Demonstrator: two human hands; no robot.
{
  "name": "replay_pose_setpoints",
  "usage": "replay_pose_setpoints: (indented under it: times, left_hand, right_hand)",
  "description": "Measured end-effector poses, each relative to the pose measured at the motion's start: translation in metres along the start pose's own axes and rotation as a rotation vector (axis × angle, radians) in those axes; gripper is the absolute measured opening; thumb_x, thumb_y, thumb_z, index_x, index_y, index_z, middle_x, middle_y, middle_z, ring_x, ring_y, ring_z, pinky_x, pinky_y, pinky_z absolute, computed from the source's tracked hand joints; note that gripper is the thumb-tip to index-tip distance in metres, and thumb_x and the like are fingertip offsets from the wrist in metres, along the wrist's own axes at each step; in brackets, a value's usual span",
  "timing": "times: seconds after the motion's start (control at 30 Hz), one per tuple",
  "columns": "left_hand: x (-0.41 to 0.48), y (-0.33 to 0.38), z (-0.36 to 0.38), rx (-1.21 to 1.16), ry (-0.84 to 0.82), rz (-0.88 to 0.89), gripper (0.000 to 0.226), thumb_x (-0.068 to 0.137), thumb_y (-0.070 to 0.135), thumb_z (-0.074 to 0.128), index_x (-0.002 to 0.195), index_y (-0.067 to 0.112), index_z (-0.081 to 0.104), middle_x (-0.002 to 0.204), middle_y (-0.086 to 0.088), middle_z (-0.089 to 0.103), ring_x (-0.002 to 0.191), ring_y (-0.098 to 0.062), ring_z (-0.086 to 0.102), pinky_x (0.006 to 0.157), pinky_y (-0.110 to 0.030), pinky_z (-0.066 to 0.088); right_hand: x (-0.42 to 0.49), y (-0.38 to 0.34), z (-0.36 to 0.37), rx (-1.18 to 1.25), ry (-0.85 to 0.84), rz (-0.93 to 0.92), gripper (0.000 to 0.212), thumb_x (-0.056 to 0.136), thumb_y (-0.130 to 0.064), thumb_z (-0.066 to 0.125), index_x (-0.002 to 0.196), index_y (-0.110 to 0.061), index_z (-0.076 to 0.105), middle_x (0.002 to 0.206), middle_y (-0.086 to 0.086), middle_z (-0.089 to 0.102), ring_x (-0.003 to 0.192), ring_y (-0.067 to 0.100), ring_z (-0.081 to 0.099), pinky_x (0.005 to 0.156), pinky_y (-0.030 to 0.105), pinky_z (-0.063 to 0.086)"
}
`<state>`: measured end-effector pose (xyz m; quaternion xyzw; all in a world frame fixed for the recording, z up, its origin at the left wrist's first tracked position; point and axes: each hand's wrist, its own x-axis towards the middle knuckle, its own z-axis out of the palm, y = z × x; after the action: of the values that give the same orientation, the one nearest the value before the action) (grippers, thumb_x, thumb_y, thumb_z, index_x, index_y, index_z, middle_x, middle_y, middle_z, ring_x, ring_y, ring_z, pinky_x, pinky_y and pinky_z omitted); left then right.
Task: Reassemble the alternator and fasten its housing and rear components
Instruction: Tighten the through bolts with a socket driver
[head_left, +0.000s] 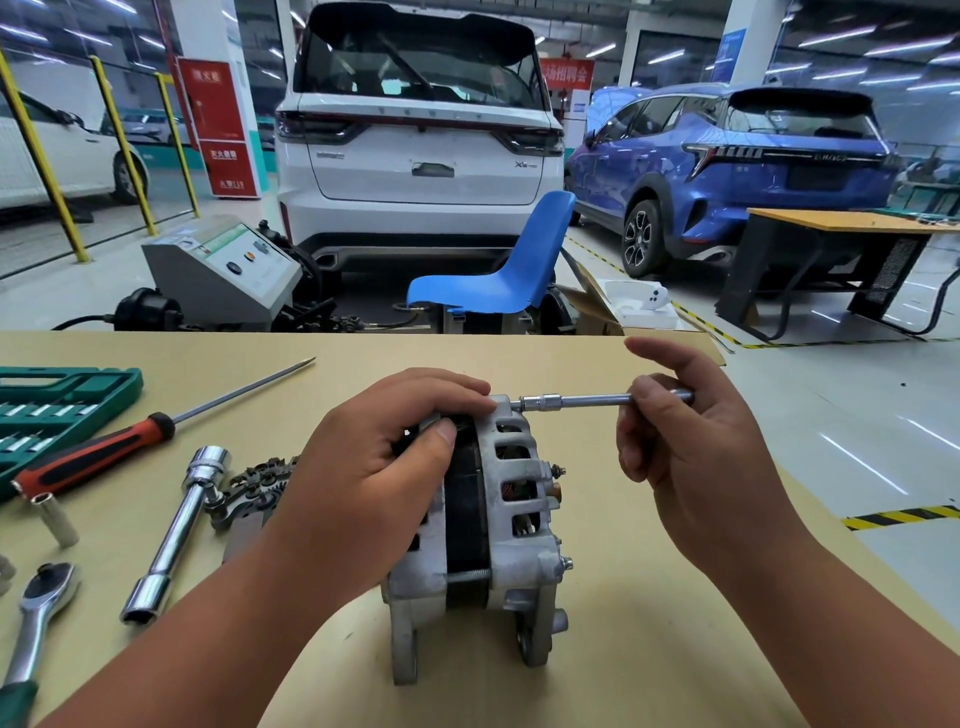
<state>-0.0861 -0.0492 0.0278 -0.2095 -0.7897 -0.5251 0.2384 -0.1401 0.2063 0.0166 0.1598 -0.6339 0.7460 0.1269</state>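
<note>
Head view: one camera, looking down on the table (623, 675).
Alternator (511, 525): stands about midway along the near edge, set back a little from it. It rests on its mounting lugs, which point toward that edge.
Alternator axis: the shaft line runs left to right, roughly parallel to the near edge. The slotted rear housing with its terminal studs faces right; the front half faces left, under the left hand.
Through-bolt (467, 576): low on the near side, lying along the same left-right line across the dark stator band between the two housing halves.
Left hand (374, 457): fingers curled over the top of the front housing, thumb pressed on the dark band; it grips the alternator.
Right hand (691, 457): thumb and curled fingers pinch the smooth shaft of the socket bar, forefinger lifted straight above it.
Socket bar (587, 401): held level above the table, long axis left to right, socket end at the top rim of the rear housing. It seems seated on a bolt head, though the left fingertips hide the joint.
Left part of table: screwdriver (93, 457) with its tip toward the far edge, tube spanner (171, 540), ratchet (47, 587) near the near-left corner, green tool case (104, 384) at the left edge, and a dark rectifier plate (254, 483) just beside the left hand.
</note>
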Motion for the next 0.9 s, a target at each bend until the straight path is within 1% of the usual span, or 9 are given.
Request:
replay_pose_setpoints:
  times: [0.1, 0.2, 0.33, 0.43, 0.5, 0.6, 0.67, 0.83, 0.9]
  left_hand:
    - [-0.0004, 0.0013, -0.0001, -0.005, 0.000, -0.004, 0.038, 0.092, 0.013, 0.052, 0.106, 0.031, 0.082, 0.121, 0.022, 0.075, 0.125, -0.007, 0.067, 0.096, -0.013, 0.049]
    - [-0.0003, 0.0014, -0.0003, -0.005, 0.003, -0.004, 0.038, 0.092, 0.013, 0.052, 0.106, 0.031, 0.082, 0.121, 0.022, 0.076, 0.124, -0.007, 0.067, 0.097, -0.014, 0.050]
    - [-0.0005, 0.0019, -0.0009, 0.008, -0.005, 0.001, 0.038, 0.093, 0.013, 0.051, 0.106, 0.032, 0.081, 0.121, 0.022, 0.075, 0.124, -0.006, 0.067, 0.097, -0.013, 0.050]
    - [-0.0011, 0.0035, -0.0006, -0.005, -0.005, -0.007, 0.038, 0.092, 0.013, 0.051, 0.105, 0.033, 0.081, 0.121, 0.023, 0.075, 0.124, -0.005, 0.067, 0.096, -0.013, 0.050]
    - [-0.0010, 0.0033, -0.0008, 0.006, -0.004, -0.002, 0.038, 0.093, 0.013, 0.051, 0.106, 0.032, 0.081, 0.121, 0.023, 0.075, 0.124, -0.005, 0.067, 0.096, -0.013, 0.050]
    - [-0.0008, 0.0021, -0.0011, 0.011, -0.010, 0.000, 0.038, 0.093, 0.013, 0.051, 0.107, 0.031, 0.081, 0.121, 0.023, 0.075, 0.124, -0.004, 0.067, 0.096, -0.012, 0.049]
    - [-0.0012, 0.0024, -0.0006, -0.003, -0.008, -0.003, 0.038, 0.093, 0.013, 0.051, 0.106, 0.031, 0.082, 0.121, 0.022, 0.075, 0.124, -0.005, 0.067, 0.096, -0.013, 0.049]
    - [-0.0006, 0.0026, -0.0002, -0.008, 0.000, -0.003, 0.038, 0.092, 0.012, 0.051, 0.106, 0.031, 0.082, 0.120, 0.023, 0.075, 0.123, -0.004, 0.067, 0.097, -0.012, 0.049]
    - [-0.0003, 0.0015, -0.0003, 0.002, -0.004, 0.000, 0.038, 0.093, 0.012, 0.051, 0.106, 0.030, 0.082, 0.120, 0.023, 0.075, 0.123, -0.003, 0.067, 0.097, -0.012, 0.049]
  right_hand:
    - [-0.0002, -0.0019, 0.0008, 0.010, 0.004, 0.003, 0.031, 0.095, -0.025, 0.061, 0.124, -0.032, 0.071, 0.073, 0.013, 0.061, 0.056, 0.025, 0.051, 0.048, 0.029, 0.045]
    - [-0.0003, -0.0022, 0.0011, 0.022, 0.003, 0.013, 0.028, 0.100, -0.021, 0.060, 0.122, -0.031, 0.072, 0.071, 0.012, 0.060, 0.055, 0.025, 0.051, 0.048, 0.029, 0.044]
    - [0.0006, -0.0005, 0.0016, 0.047, 0.007, 0.041, 0.023, 0.102, -0.021, 0.058, 0.116, -0.026, 0.075, 0.065, 0.012, 0.054, 0.055, 0.025, 0.048, 0.047, 0.031, 0.041]
    - [0.0003, 0.0005, 0.0014, 0.035, 0.012, 0.021, 0.027, 0.108, -0.013, 0.052, 0.113, -0.025, 0.076, 0.063, 0.012, 0.052, 0.055, 0.024, 0.047, 0.047, 0.030, 0.042]
    - [-0.0003, -0.0001, 0.0012, 0.034, -0.003, -0.001, 0.027, 0.106, -0.012, 0.054, 0.115, -0.025, 0.075, 0.064, 0.012, 0.052, 0.057, 0.023, 0.048, 0.047, 0.029, 0.042]
    - [-0.0002, -0.0004, 0.0011, 0.026, -0.025, -0.007, 0.028, 0.098, -0.017, 0.056, 0.119, -0.026, 0.073, 0.071, 0.010, 0.054, 0.060, 0.025, 0.051, 0.048, 0.029, 0.044]
    - [0.0004, 0.0007, 0.0010, 0.044, -0.025, 0.003, 0.030, 0.096, -0.017, 0.057, 0.119, -0.026, 0.073, 0.076, 0.008, 0.054, 0.062, 0.024, 0.053, 0.049, 0.030, 0.044]
    - [0.0001, 0.0027, 0.0014, 0.054, -0.019, -0.006, 0.033, 0.098, -0.009, 0.055, 0.120, -0.025, 0.073, 0.082, 0.003, 0.054, 0.063, 0.022, 0.054, 0.049, 0.030, 0.044]
    - [-0.0001, 0.0013, 0.0015, 0.059, -0.022, -0.011, 0.033, 0.096, -0.011, 0.057, 0.121, -0.026, 0.072, 0.081, 0.002, 0.055, 0.063, 0.022, 0.054, 0.049, 0.029, 0.044]
